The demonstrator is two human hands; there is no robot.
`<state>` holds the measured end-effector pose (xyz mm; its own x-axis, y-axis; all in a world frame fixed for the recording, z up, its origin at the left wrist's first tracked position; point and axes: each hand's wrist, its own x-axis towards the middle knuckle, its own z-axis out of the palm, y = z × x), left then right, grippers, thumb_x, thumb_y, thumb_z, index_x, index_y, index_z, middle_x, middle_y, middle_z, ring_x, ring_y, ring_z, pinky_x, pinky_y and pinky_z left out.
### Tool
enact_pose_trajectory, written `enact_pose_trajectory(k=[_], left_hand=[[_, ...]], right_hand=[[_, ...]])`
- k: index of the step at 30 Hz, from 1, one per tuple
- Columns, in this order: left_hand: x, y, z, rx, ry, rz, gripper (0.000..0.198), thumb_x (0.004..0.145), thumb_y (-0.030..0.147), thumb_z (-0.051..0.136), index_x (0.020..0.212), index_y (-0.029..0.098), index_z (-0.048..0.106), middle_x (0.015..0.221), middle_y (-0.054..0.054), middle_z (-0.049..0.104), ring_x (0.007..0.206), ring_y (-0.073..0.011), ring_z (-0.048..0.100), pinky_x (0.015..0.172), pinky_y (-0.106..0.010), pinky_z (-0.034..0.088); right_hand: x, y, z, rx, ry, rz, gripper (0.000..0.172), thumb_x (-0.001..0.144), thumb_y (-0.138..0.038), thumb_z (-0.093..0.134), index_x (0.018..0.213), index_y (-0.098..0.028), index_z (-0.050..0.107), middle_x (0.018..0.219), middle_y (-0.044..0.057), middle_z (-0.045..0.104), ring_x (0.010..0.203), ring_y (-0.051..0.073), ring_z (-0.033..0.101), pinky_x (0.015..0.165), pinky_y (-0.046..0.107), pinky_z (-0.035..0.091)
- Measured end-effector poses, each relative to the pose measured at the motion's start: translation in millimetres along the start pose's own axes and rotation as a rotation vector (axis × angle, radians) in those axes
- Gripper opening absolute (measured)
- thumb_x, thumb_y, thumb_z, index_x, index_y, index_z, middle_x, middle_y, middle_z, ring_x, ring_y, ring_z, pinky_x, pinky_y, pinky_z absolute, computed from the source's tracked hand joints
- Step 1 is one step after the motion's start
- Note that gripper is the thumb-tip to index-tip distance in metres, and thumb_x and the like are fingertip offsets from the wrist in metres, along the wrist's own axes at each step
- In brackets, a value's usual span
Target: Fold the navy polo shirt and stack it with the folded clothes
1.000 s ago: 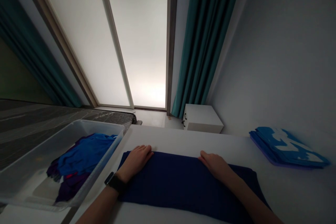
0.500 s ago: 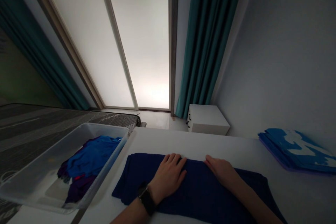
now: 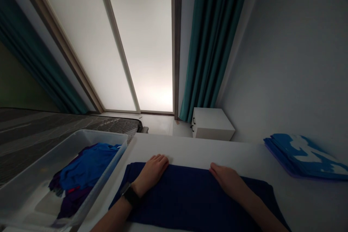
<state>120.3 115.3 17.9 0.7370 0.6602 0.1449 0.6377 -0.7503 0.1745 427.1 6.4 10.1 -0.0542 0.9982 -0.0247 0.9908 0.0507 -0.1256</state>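
2 hands lay flat and open on a navy cloth (image 3: 190, 195) spread at the desk's (image 3: 190, 148) near edge: the left hand (image 3: 152, 170) by its far-left corner, the right hand (image 3: 227, 177) at its far edge. A clear bin (image 3: 35, 159) of clothes stood off the desk's left edge; folded blue cloths (image 3: 304, 156) lay at the right edge.

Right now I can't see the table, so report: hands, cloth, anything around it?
Left hand and right hand open, flat on navy cloth. Cloth spread on table. Bin of clothes left, folded stack right, both apart from it.
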Motion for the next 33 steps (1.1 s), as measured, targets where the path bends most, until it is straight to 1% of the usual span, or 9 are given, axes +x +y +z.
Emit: enact_pose_trajectory(k=[3, 7, 10, 12, 15, 19, 22, 27, 33], left_hand=[[3.9, 18.8, -10.6, 0.024, 0.030, 0.021, 0.022, 0.099, 0.015, 0.038, 0.103, 0.021, 0.058, 0.099, -0.005, 0.061, 0.090, -0.0207, 0.055, 0.085, -0.037, 0.039], [23.8, 72.8, -20.1, -0.060, 0.007, 0.135, 0.017, 0.097, 0.021, 0.045, 0.108, 0.023, 0.057, 0.102, -0.004, 0.060, 0.095, -0.0211, 0.054, 0.087, -0.036, 0.039], [47.7, 111.3, -10.5, -0.112, -0.030, 0.214, 0.015, 0.095, 0.025, 0.048, 0.107, 0.024, 0.058, 0.103, -0.004, 0.060, 0.096, -0.0212, 0.054, 0.089, -0.036, 0.040], [64.2, 126.8, 0.9, -0.166, -0.051, 0.221, 0.016, 0.095, 0.026, 0.050, 0.107, 0.023, 0.059, 0.104, -0.004, 0.060, 0.098, -0.0210, 0.055, 0.090, -0.036, 0.041], [85.2, 137.5, 15.2, -0.245, -0.070, 0.227, 0.017, 0.094, 0.027, 0.051, 0.108, 0.023, 0.061, 0.103, -0.004, 0.062, 0.099, -0.0207, 0.056, 0.089, -0.034, 0.043], [102.6, 148.3, 21.5, -0.255, -0.097, 0.278, 0.018, 0.094, 0.029, 0.050, 0.105, 0.022, 0.062, 0.100, -0.004, 0.063, 0.097, -0.0213, 0.059, 0.087, -0.033, 0.045], [109.6, 160.6, 23.5, -0.232, -0.130, 0.328, 0.018, 0.095, 0.031, 0.050, 0.104, 0.022, 0.062, 0.099, -0.005, 0.064, 0.095, -0.0213, 0.060, 0.085, -0.033, 0.046], [116.4, 176.6, 31.0, -0.214, -0.139, 0.360, 0.016, 0.094, 0.031, 0.051, 0.102, 0.022, 0.061, 0.097, -0.004, 0.065, 0.094, -0.0212, 0.061, 0.083, -0.032, 0.047], [121.9, 179.6, 35.0, -0.221, -0.160, 0.351, 0.014, 0.095, 0.029, 0.050, 0.100, 0.021, 0.060, 0.095, -0.004, 0.065, 0.092, -0.0207, 0.061, 0.080, -0.031, 0.047]], right_hand=[[-6.7, 6.7, -9.2, 0.017, 0.014, 0.003, 0.027, 0.100, -0.028, 0.033, 0.083, -0.023, 0.053, 0.080, 0.002, 0.069, 0.071, 0.019, 0.067, 0.059, 0.026, 0.037], [-16.8, 18.1, -17.0, 0.070, 0.028, 0.025, 0.027, 0.099, -0.026, 0.032, 0.083, -0.022, 0.054, 0.085, 0.004, 0.067, 0.075, 0.019, 0.064, 0.066, 0.028, 0.042], [-24.9, 23.6, -20.0, 0.117, 0.068, 0.004, 0.028, 0.099, -0.024, 0.032, 0.083, -0.021, 0.056, 0.086, 0.005, 0.065, 0.080, 0.019, 0.062, 0.074, 0.030, 0.044], [-31.3, 27.0, -21.5, 0.140, 0.093, -0.010, 0.029, 0.098, -0.024, 0.033, 0.085, -0.020, 0.058, 0.086, 0.006, 0.064, 0.083, 0.020, 0.060, 0.078, 0.032, 0.044], [-43.0, 35.9, -22.7, 0.172, 0.128, -0.006, 0.028, 0.098, -0.023, 0.034, 0.088, -0.020, 0.060, 0.089, 0.006, 0.064, 0.087, 0.021, 0.059, 0.083, 0.035, 0.045], [-59.0, 56.1, -21.4, 0.213, 0.168, 0.048, 0.028, 0.096, -0.022, 0.035, 0.093, -0.020, 0.062, 0.094, 0.007, 0.064, 0.091, 0.021, 0.059, 0.085, 0.036, 0.046], [-69.1, 73.0, -19.9, 0.262, 0.201, 0.083, 0.028, 0.096, -0.022, 0.035, 0.098, -0.020, 0.062, 0.098, 0.009, 0.065, 0.094, 0.021, 0.060, 0.087, 0.035, 0.045], [-82.5, 94.5, -16.9, 0.262, 0.220, 0.148, 0.029, 0.096, -0.025, 0.036, 0.091, -0.020, 0.063, 0.093, 0.008, 0.067, 0.091, 0.022, 0.060, 0.085, 0.036, 0.043], [-93.7, 96.5, -10.1, 0.171, 0.276, 0.160, 0.023, 0.096, -0.029, 0.041, 0.085, -0.020, 0.060, 0.088, 0.006, 0.063, 0.086, 0.021, 0.056, 0.080, 0.035, 0.040]])
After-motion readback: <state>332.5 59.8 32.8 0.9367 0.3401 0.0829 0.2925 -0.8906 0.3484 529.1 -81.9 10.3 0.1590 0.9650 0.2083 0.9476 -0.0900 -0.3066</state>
